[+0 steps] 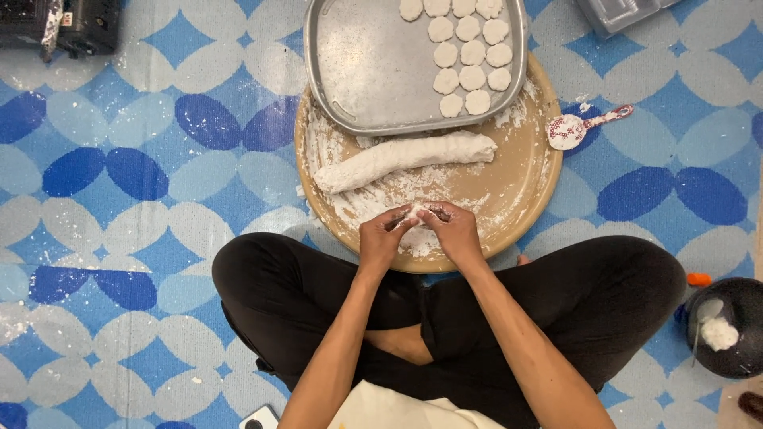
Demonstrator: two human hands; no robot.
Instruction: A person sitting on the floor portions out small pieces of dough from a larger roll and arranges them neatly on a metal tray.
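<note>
Pinching small white floury dough piece [415, 213]

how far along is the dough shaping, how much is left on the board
Done: about fourteen flat dough discs sit on the metal tray. In hand: the left hand and right hand pinch a small dough piece together over the floured round board. Left: a long dough log, still uncut, lies on the board.

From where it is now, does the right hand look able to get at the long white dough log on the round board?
Probably yes: the dough log lies just beyond the right hand, with only floured board between.
</note>
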